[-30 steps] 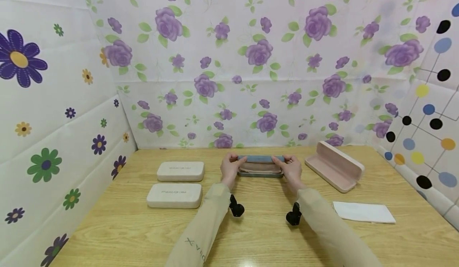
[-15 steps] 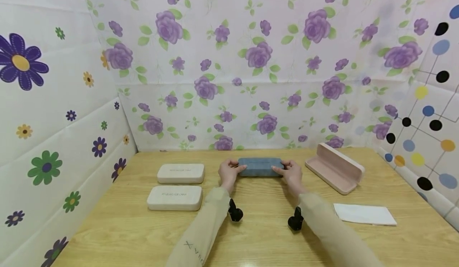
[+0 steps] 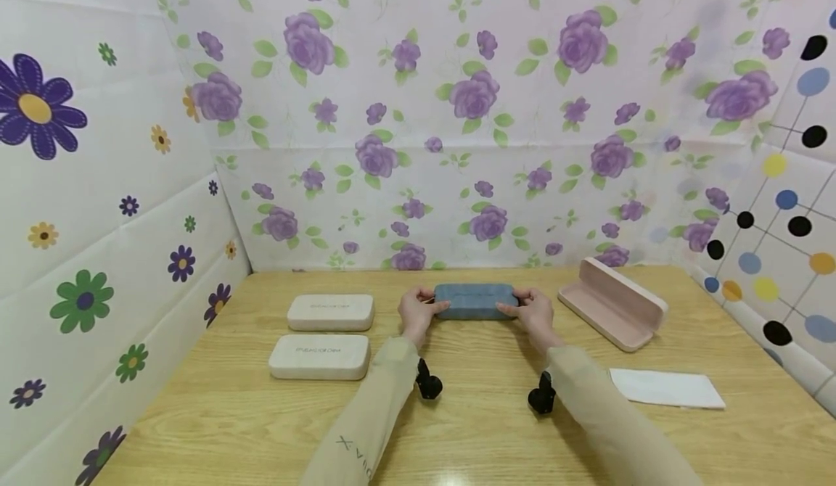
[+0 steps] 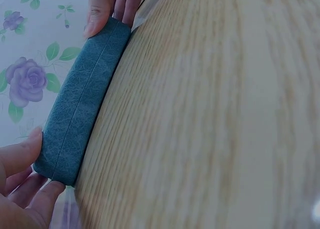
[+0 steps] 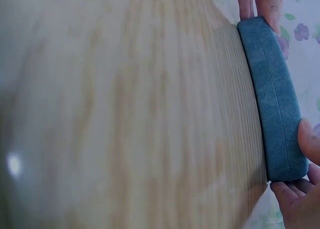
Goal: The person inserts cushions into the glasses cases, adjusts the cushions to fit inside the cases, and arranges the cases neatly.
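We've the blue case b/w both hands, lid down, near the table's far edge; its long axis runs 9 to 3 o'clock, i.e. straight across in front of us. From our L hand it lies at 3 o'clock, from our R hand at 9, so neither's nearer: each is touching its own end. L hand's part-closed, thumb on the near face, fingers round the end; R hand mirrors it, approx same pinch. We can't tell how firm either grip is. Underside looks to be on the tabletop, per wrist cams. Open pink case sits approx 3 o'clock of R hand, well apart from the blue one, its own long axis slanting 10 to 4, so the two aren't parallel
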Tool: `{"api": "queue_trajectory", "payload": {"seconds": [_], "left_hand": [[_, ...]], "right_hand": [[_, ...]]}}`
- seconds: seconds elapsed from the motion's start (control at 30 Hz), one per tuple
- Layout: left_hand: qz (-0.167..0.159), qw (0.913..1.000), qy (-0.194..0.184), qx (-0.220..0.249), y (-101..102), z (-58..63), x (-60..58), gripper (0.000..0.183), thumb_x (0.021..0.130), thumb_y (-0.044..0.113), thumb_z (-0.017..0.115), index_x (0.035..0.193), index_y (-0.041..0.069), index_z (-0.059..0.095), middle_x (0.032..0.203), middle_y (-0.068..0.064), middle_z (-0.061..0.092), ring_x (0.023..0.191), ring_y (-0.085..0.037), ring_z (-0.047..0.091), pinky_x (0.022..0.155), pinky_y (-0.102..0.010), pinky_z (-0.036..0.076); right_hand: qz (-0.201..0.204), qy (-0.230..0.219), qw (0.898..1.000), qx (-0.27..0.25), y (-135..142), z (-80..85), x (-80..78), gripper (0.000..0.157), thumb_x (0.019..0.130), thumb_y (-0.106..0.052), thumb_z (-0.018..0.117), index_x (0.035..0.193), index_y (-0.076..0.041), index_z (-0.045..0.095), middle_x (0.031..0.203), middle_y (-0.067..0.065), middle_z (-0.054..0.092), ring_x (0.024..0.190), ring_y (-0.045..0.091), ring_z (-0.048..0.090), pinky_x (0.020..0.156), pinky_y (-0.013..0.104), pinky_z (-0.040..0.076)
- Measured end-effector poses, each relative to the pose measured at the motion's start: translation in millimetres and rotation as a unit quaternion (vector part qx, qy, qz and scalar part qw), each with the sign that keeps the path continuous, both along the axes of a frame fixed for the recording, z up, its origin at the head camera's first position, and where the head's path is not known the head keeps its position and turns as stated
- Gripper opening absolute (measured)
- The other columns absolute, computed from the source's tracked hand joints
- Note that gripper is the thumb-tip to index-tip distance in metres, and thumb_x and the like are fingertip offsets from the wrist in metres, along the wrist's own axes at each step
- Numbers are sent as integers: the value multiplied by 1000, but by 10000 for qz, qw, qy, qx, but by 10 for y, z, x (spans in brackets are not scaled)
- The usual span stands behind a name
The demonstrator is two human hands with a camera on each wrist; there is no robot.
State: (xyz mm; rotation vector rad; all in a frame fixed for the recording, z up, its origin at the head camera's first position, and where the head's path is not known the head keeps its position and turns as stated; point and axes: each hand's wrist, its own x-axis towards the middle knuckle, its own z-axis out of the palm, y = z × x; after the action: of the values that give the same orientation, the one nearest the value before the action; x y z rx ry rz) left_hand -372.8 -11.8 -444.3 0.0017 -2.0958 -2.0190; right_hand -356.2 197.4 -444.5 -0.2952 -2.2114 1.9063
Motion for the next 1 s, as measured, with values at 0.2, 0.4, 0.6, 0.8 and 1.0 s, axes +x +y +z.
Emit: {"api": "queue_trajectory", "payload": {"seconds": [0.2, 0.4, 0.6, 0.8, 1.0], "left_hand": [[-105, 9999, 49, 32, -4, 0, -14, 30, 68, -5, 76, 89, -11, 56, 94, -20, 60, 89, -29, 57, 69, -38, 50], [-87, 9999, 93, -19, -13, -11, -6, 29, 69, -5, 76, 89, -11, 56, 95, -19, 60, 91, -30, 58, 68, -35, 50], [-1, 9996, 35, -292, -32, -4, -4, 27, 69, -1, 77, 87, -8, 58, 93, -15, 63, 87, -26, 59, 66, -34, 50], [29, 9994, 99, -342, 11, 39, 12, 25, 71, -2, 75, 89, -8, 58, 94, -17, 62, 90, -28, 58, 65, -36, 49], [110, 9995, 12, -297, 7, -6, 19, 25, 69, -3, 76, 88, -8, 59, 92, -17, 62, 87, -28, 58, 68, -35, 49]], "right_hand": [[71, 17, 10000, -10, 12, 10, -10, 41, 74, -1, 74, 109, 4, 53, 117, 21, 52, 109, 29, 47, 83, 39, 43], [34, 41, 9999, -117, -4, -3, 1, 38, 75, -2, 73, 107, 4, 54, 118, 19, 52, 110, 28, 46, 82, 38, 44], [-71, 45, 9997, -211, -19, -25, 19, 38, 73, -1, 75, 105, 4, 55, 118, 19, 52, 113, 28, 44, 86, 39, 42], [-96, 77, 9998, -174, -8, 7, 11, 38, 73, -2, 75, 105, 3, 55, 117, 19, 53, 112, 29, 44, 88, 39, 41], [-131, -47, 9997, -189, -28, -6, 46, 40, 73, -2, 75, 106, 4, 55, 117, 20, 53, 112, 30, 44, 88, 40, 41]]}}
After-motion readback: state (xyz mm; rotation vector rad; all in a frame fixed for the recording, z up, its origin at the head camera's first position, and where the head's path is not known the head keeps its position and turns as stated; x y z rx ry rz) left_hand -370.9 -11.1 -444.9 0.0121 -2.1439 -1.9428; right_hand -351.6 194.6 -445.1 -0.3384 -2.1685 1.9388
